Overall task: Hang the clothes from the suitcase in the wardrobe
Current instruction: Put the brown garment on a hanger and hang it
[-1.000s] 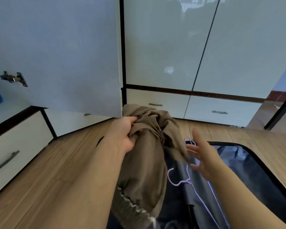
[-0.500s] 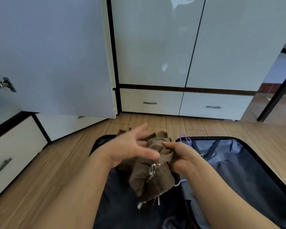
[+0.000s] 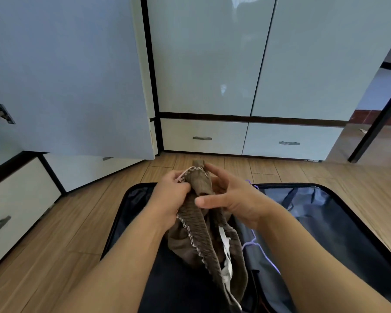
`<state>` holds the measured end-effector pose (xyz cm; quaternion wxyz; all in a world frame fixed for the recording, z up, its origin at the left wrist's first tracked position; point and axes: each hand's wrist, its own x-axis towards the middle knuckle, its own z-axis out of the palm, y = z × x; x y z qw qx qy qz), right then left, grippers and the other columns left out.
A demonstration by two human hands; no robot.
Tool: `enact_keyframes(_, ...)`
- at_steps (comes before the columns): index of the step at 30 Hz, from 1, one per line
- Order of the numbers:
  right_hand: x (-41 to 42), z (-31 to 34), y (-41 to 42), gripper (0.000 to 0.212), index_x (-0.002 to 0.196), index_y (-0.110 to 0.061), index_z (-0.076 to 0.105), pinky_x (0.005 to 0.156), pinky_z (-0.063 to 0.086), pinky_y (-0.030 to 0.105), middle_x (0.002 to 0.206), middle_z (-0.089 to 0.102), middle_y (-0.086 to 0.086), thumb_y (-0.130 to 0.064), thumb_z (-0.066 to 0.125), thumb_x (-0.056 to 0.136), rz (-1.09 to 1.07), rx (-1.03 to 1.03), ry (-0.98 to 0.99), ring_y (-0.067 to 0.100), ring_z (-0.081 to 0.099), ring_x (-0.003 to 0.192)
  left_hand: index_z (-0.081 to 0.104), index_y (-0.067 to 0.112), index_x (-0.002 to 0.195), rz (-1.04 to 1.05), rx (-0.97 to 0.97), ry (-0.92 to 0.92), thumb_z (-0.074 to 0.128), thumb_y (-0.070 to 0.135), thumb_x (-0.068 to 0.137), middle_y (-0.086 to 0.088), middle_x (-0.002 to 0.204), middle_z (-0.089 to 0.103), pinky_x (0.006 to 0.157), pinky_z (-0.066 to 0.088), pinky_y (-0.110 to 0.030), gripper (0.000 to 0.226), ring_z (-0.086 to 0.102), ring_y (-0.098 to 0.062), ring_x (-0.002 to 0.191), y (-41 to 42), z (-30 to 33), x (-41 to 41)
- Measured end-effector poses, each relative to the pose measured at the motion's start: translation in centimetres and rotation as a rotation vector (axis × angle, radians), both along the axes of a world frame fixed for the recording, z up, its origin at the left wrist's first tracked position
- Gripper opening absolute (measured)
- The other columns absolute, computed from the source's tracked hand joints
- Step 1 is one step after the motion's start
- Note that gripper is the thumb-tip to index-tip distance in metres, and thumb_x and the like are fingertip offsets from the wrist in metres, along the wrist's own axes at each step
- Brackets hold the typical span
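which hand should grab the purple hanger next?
Right, probably. The purple hanger lies in the suitcase just below the right hand, whose fingers look loose on the brown garment. The left hand has the firmer grip.

The brown garment [image 3: 203, 233] hides the left hand [image 3: 169, 197] fingertips and much suitcase [image 3: 325, 222] interior.

- Open wardrobe door [image 3: 66, 73] swung out far left, w/ hinge [image 3: 0, 113] on its inner face; blocks straight reach left.
- Bare wood floor [image 3: 61, 233] btwn door and suitcase [image 3: 352, 201]: free lane.
- Far centre/right doors [image 3: 257, 55] closed; drawers [image 3: 203, 136] below closed too.
- Suitcase near centre, lid open flat; purple hanger [image 3: 252, 241] lying inside, right of garment [image 3: 203, 231].
- Black post [image 3: 379, 123] far right.
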<state>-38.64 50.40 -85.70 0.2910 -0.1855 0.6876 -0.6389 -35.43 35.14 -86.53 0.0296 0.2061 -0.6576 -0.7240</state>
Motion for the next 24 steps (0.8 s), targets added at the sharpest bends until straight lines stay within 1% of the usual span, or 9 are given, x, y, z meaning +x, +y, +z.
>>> enact_keyframes(3,-0.7,-1.9,-1.1,0.044,0.118,-0.027,0.064,0.091,0.053,0.036,0.102,0.071,-0.005,-0.007,0.071,0.080,-0.214,0.254,0.307,0.016,0.066,0.098,0.059,0.005,0.114,0.008,0.320,-0.002,0.042,-0.010,0.087,-0.019,0.099,0.067,0.057,0.056,-0.034,0.036,0.067,-0.025,0.075,-0.2,1.5,0.3)
enact_keyframes(6,-1.4,-2.5,-0.3,0.020,0.091,-0.018,0.072,0.073,0.056,0.032,0.086,0.073,0.004,-0.004,0.058,0.090,-0.371,0.135,0.094,0.022,0.068,0.084,0.053,0.012,0.125,-0.162,0.373,0.047,0.063,0.005,0.079,-0.017,0.103,0.065,0.062,0.056,-0.032,0.047,0.069,-0.021,0.074,-1.6,2.7,0.6)
enact_keyframes(9,-1.4,-1.5,0.2,0.012,0.092,-0.003,0.070,0.060,0.058,0.029,0.083,0.073,0.013,-0.003,0.058,0.089,-0.388,0.035,-0.152,0.022,0.068,0.068,0.027,0.043,0.145,-0.498,-0.409,-0.035,0.088,0.025,0.055,-0.006,0.132,0.048,0.094,0.050,-0.039,0.110,0.059,-0.023,0.112,-2.8,3.1,0.9)
enact_keyframes(11,-1.0,-0.7,0.2,0.019,0.099,0.003,0.069,0.063,0.058,0.034,0.090,0.073,0.020,-0.007,0.065,0.084,-0.314,0.021,-0.314,0.027,0.069,0.069,0.018,0.045,0.149,-0.459,-0.968,-0.119,0.082,0.024,0.066,-0.001,0.135,0.037,0.101,0.043,-0.040,0.107,0.046,-0.022,0.120,-2.3,1.9,0.6)
enact_keyframes(13,-0.3,0.2,0.4,0.037,0.108,0.004,0.067,0.074,0.058,0.040,0.100,0.070,0.023,-0.017,0.072,0.078,-0.173,0.040,-0.480,0.031,0.068,0.081,0.033,0.044,0.144,-0.307,-1.119,-0.064,0.068,0.019,0.082,0.000,0.132,0.041,0.094,0.045,-0.034,0.075,0.047,-0.023,0.117,-2.2,0.0,0.3)
enact_keyframes(16,0.0,1.2,1.5,0.043,0.101,0.002,0.070,0.086,0.054,0.043,0.097,0.070,0.022,-0.026,0.076,0.070,-0.026,-0.107,-0.550,0.032,0.067,0.085,0.066,0.032,0.101,-0.170,-0.933,-0.023,0.055,0.018,0.091,0.003,0.104,0.065,0.083,0.052,-0.038,0.021,0.060,-0.021,0.097,-3.0,-2.4,-0.1)
enact_keyframes(18,-0.3,1.5,2.2,0.034,0.096,-0.001,0.071,0.079,0.058,0.039,0.094,0.071,0.019,-0.021,0.078,0.070,-0.079,-0.175,-0.469,0.028,0.069,0.080,0.067,0.019,0.095,-0.098,-0.507,-0.100,0.050,0.012,0.096,-0.008,0.099,0.069,0.080,0.053,-0.039,0.019,0.063,-0.024,0.093,-3.4,-2.3,0.6)
enact_keyframes(21,-1.2,-0.2,2.8,0.020,0.089,-0.013,0.068,0.064,0.054,0.027,0.085,0.071,0.005,-0.026,0.077,0.076,-0.384,0.277,0.093,0.018,0.068,0.077,0.067,0.008,0.105,-0.130,0.008,-0.168,0.048,0.013,0.100,-0.017,0.103,0.071,0.086,0.055,-0.044,0.021,0.067,-0.031,0.094,-2.8,-1.2,1.5)
enact_keyframes(24,-1.5,-2.7,2.4,0.027,0.096,-0.023,0.063,0.080,0.047,0.033,0.095,0.062,-0.003,-0.039,0.075,0.078,-0.698,0.682,0.584,0.016,0.057,0.093,0.070,0.002,0.102,-0.169,0.286,-0.251,0.047,0.023,0.100,-0.016,0.088,0.072,0.070,0.055,-0.036,0.030,0.069,-0.028,0.076,-1.8,0.0,1.3)
